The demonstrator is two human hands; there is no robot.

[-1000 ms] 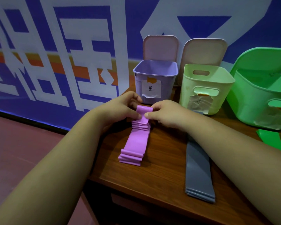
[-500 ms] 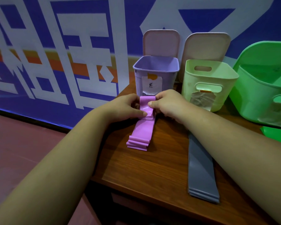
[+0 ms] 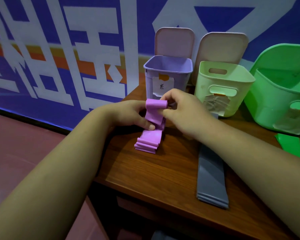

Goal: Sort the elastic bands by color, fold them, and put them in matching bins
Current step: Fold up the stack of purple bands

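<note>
— What differs from a second ago?

— The purple bands [image 3: 148, 140] lie shorter on the table [image 3: 154, 175]. Their far end has come up off the wood and is doubled over into a thick fold, held in the air just in front of the purple bin [image 3: 168, 78]. Only the near end is still flat on the table, and it has slid farther from the near edge.

— And the hands?

— Both grasp that fold. The left hand [image 3: 126, 115] pinches its left edge, with the thumb pressed on the layer below. The right hand [image 3: 182, 110] has its fingers curled round the right edge.

— What does that mean for the task?

— The folding of this stack looks well along but not finished, since a tail still trails down. Once that is gathered, the matching bin stands right behind the hands, with its lid up.

— What is left after that?

— The grey bands [image 3: 210, 174] lie flat and unfolded to the right, near the front edge. A green band [image 3: 294, 149] lies at the far right, below the green bin [image 3: 275, 108]. The pale green bin [image 3: 222, 89] stands between the other two.
</note>
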